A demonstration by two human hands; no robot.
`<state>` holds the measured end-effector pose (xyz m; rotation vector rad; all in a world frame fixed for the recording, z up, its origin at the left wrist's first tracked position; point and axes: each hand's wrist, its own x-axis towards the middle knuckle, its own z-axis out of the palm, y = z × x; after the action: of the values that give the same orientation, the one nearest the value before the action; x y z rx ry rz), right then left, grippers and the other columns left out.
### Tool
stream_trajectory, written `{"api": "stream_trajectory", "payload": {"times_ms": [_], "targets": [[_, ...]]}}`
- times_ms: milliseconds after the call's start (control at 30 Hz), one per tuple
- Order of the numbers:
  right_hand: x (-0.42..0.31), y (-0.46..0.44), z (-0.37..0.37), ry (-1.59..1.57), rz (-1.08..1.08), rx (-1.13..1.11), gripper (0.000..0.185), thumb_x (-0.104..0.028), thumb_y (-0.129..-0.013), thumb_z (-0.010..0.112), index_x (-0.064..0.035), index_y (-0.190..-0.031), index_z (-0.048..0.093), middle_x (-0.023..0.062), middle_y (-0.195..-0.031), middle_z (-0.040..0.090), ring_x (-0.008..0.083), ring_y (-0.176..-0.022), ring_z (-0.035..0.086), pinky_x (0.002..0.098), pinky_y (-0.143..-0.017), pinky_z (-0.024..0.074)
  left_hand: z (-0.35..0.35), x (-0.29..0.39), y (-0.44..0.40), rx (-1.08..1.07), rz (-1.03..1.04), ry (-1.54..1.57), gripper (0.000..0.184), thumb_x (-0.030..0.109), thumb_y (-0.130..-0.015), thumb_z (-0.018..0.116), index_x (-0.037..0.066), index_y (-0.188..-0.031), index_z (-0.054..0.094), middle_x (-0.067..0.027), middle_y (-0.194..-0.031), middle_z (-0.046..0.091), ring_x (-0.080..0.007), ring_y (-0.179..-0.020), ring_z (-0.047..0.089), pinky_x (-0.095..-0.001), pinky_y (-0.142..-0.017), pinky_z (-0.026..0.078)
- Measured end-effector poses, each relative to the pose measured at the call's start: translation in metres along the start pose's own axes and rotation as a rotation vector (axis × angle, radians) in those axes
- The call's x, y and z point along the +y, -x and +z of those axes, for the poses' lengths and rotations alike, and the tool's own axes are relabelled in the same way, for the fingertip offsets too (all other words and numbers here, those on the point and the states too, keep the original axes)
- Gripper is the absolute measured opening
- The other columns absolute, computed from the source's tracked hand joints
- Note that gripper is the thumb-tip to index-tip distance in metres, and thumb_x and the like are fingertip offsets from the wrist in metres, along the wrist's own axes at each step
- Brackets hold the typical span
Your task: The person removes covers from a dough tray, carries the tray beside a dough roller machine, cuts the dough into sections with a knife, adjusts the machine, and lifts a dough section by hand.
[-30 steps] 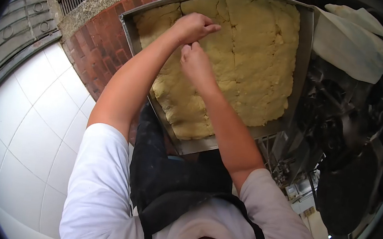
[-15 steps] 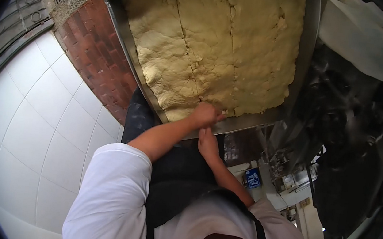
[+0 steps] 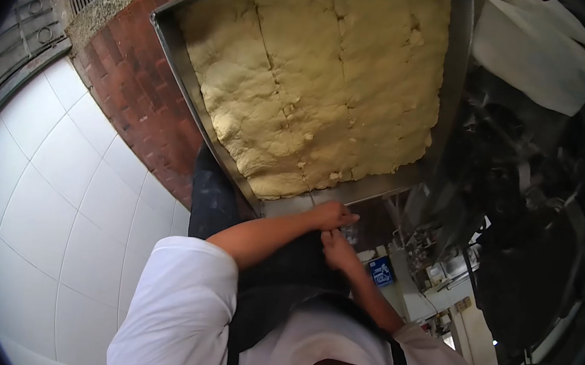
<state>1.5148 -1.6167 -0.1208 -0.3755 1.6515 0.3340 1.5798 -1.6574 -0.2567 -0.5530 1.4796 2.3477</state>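
Observation:
A large slab of pale yellow dough (image 3: 318, 84) fills most of a deep metal tray (image 3: 179, 72). Two long cut lines run down it from the far side, and its near edge is ragged and crumbly. Just off the tray's near side, my left hand (image 3: 332, 216) is closed. A thin, dark, pointed sliver (image 3: 312, 198) sticks out from it toward the dough; its kind is too small to make out. My right hand (image 3: 337, 249) is right below the left, fingers closed together, close to or touching it. Whatever it holds is hidden.
Red brick-patterned flooring (image 3: 137, 93) and white tiles (image 3: 41, 175) lie to the left. A pale cloth or sheet (image 3: 538, 52) hangs at the upper right, above dark, cluttered machinery (image 3: 522, 194). A blue box (image 3: 381, 270) sits near a white surface at the lower right.
Both hands have drawn back from the dough's near edge, toward my body and slightly right. The near part of the cut between them is now uncovered.

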Motion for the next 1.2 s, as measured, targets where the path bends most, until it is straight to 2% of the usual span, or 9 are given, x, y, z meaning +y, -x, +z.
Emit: {"api": "stream_trajectory", "payload": {"times_ms": [133,200,267,333,400,500,700,900,1200], "targets": [[-0.107,0.053,-0.122,-0.084,-0.150,0.136,0.049,-0.034,-0.099,0.048,0.0034,-0.131,0.047,0.0307,-0.115,0.061,0.0436,-0.113,0.058,0.0438,-0.094,0.0460,-0.101,0.127,0.010,0.334,0.105,-0.133,0.036,0.042,-0.091,0.057,0.008,-0.084,0.067,-0.0196,-0.075,0.064,-0.0397,-0.072,0.063,-0.0489,-0.067,0.050],[-0.135,0.022,-0.147,-0.198,-0.439,0.310,0.044,-0.031,-0.100,0.048,0.0010,-0.129,0.048,0.0232,-0.098,0.064,0.0344,-0.092,0.065,0.0398,-0.083,0.0484,-0.182,0.179,0.002,0.426,0.127,-0.294,0.033,0.041,-0.089,0.059,0.009,-0.085,0.066,-0.0161,-0.073,0.065,-0.0356,-0.070,0.064,-0.0472,-0.065,0.050],[-0.169,-0.036,-0.168,-0.410,-0.478,0.254,0.039,-0.029,-0.101,0.047,0.0006,-0.127,0.049,0.0136,-0.082,0.059,0.0221,-0.071,0.056,0.0364,-0.070,0.0457,-0.253,0.213,-0.015,0.518,0.139,-0.321,0.038,0.046,-0.090,0.059,0.009,-0.082,0.066,-0.0130,-0.069,0.063,-0.0331,-0.067,0.063,-0.0451,-0.063,0.048],[-0.203,-0.083,-0.176,-0.321,-0.884,0.522,0.031,-0.022,-0.100,0.049,0.0013,-0.121,0.051,0.0020,-0.073,0.045,0.0129,-0.063,0.043,0.0304,-0.059,0.0404,-0.300,0.213,-0.043,0.629,0.225,-0.534,0.041,0.049,-0.090,0.060,0.009,-0.080,0.065,-0.0122,-0.068,0.062,-0.0330,-0.066,0.062,-0.0441,-0.062,0.047],[-0.234,-0.093,-0.191,-0.484,-0.685,0.426,0.033,-0.027,-0.100,0.049,0.0013,-0.116,0.053,0.0025,-0.072,0.046,0.0127,-0.064,0.044,0.0297,-0.059,0.0392,-0.326,0.210,-0.061,0.696,0.244,-0.602,0.043,0.050,-0.089,0.060,0.009,-0.077,0.064,-0.0125,-0.067,0.062,-0.0329,-0.065,0.061,-0.0436,-0.061,0.047],[-0.240,-0.132,-0.201,-0.502,-0.712,0.399,0.035,-0.030,-0.100,0.048,0.0004,-0.116,0.055,0.0041,-0.073,0.049,0.0122,-0.066,0.046,0.0300,-0.061,0.0406,-0.348,0.204,-0.071,0.724,0.224,-0.623,0.044,0.049,-0.089,0.061,0.008,-0.075,0.064,-0.0130,-0.065,0.061,-0.0328,-0.063,0.059,-0.0429,-0.061,0.046],[-0.254,-0.128,-0.194,-0.333,-0.676,0.539,0.035,-0.030,-0.101,0.043,-0.0020,-0.118,0.056,0.0144,-0.082,0.059,0.0234,-0.072,0.057,0.0357,-0.069,0.0451,-0.357,0.192,-0.080,0.728,0.209,-0.584,0.044,0.047,-0.088,0.064,0.005,-0.074,0.065,-0.0137,-0.063,0.058,-0.0326,-0.059,0.055,-0.0427,-0.059,0.045],[-0.258,-0.116,-0.201,-0.324,-0.640,0.508,0.038,-0.030,-0.101,0.041,-0.0021,-0.122,0.055,0.0182,-0.087,0.060,0.0284,-0.074,0.058,0.0394,-0.072,0.0462,-0.355,0.208,-0.071,0.724,0.211,-0.565,0.044,0.047,-0.087,0.066,0.005,-0.073,0.065,-0.0140,-0.058,0.055,-0.0313,-0.056,0.053,-0.0424,-0.058,0.044],[-0.274,-0.157,-0.217,-0.136,-0.651,0.495,0.040,-0.030,-0.100,0.040,0.0043,-0.115,0.055,0.0314,-0.100,0.062,0.0502,-0.095,0.057,0.0505,-0.080,0.0446,-0.385,0.173,-0.107,0.701,0.162,-0.542,0.045,0.048,-0.090,0.062,0.005,-0.077,0.066,-0.0151,-0.062,0.057,-0.0321,-0.055,0.052,-0.0423,-0.059,0.044]]}}
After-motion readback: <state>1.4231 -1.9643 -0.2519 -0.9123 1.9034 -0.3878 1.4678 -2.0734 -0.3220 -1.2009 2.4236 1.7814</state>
